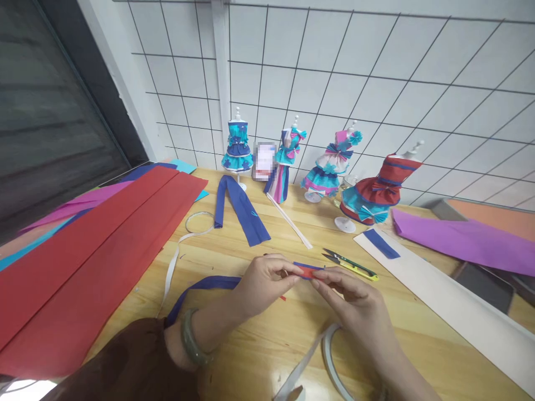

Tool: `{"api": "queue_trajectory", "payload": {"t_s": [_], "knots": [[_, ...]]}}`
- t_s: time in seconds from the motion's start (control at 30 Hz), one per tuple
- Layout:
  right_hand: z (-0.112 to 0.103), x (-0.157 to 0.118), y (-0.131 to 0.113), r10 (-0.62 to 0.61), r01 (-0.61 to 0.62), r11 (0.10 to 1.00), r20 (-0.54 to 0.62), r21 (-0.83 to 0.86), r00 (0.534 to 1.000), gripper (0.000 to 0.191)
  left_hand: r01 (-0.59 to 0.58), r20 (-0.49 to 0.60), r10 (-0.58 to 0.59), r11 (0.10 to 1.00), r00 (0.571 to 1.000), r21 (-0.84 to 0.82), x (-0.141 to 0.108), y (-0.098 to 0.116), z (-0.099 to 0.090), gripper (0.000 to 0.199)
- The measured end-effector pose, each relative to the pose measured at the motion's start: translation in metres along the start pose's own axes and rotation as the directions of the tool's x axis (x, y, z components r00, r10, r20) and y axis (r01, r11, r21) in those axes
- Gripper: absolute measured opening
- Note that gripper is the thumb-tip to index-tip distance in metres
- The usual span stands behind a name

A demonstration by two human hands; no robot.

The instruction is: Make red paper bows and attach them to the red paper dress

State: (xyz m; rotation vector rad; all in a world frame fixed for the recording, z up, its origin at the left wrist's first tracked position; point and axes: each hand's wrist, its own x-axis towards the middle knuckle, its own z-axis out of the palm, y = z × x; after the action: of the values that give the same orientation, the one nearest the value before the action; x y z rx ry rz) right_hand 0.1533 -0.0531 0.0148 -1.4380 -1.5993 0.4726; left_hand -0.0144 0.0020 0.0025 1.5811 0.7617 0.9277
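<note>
Between my two hands, just above the table, is a small red strip with blue edges (pixel 308 272); whether it is paper or cloth I cannot tell. My left hand (pixel 267 283) pinches its left end between thumb and fingers. The right end is pinched by my right hand (pixel 355 301). A blue strip (pixel 204 285) runs behind my left wrist. Yellow-and-green thread snips (pixel 351 264) lie just beyond my right hand. Nearer to me is a roll of white tape (pixel 330 356), with a loose tail at its left.
Dressed mini mannequins (pixel 237 145) stand along the tiled wall, with a phone (pixel 264 161) among them. Large red sheets (pixel 104 250) cover the left side. A folded blue strip (pixel 246 214) lies mid-table. White (pixel 438 289) and purple sheets (pixel 460 242) lie on the right.
</note>
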Motion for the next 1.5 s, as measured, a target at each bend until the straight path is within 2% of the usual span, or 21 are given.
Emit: {"api": "queue_trajectory", "payload": {"t_s": [0.1,0.27,0.4,0.8,1.23,1.5], "knots": [[-0.0011,-0.0001,0.0007,-0.09,0.089,0.994,-0.003,-0.057,0.996,0.015,-0.011,-0.025,0.012,0.999,1.0,0.045,0.0001,-0.0018,-0.0005,0.019],[-0.0019,0.0009,0.0035,-0.236,0.235,0.968,0.002,-0.089,0.972,0.019,-0.135,-0.054,0.146,0.975,0.988,0.179,0.0015,0.0039,-0.0027,0.013],[-0.0012,0.0015,0.0054,-0.291,0.29,0.953,0.002,-0.087,0.957,0.023,-0.173,-0.057,0.187,0.966,0.981,0.192,0.0024,0.0051,-0.0036,0.012],[-0.0016,0.0014,0.004,-0.296,0.293,0.95,-0.011,-0.109,0.955,0.018,-0.19,-0.079,0.214,0.952,0.974,0.24,0.0031,0.0004,-0.0037,0.006],[-0.0034,0.0001,0.0039,-0.19,0.184,0.975,-0.036,-0.121,0.981,0.007,-0.104,-0.093,0.119,0.983,0.989,0.149,0.0042,0.0014,-0.0038,0.007],[-0.0028,0.0015,0.0016,-0.18,0.177,0.978,-0.018,-0.112,0.984,0.009,-0.04,-0.064,0.047,0.993,0.997,0.107,0.0025,0.004,-0.0038,0.012]]}}
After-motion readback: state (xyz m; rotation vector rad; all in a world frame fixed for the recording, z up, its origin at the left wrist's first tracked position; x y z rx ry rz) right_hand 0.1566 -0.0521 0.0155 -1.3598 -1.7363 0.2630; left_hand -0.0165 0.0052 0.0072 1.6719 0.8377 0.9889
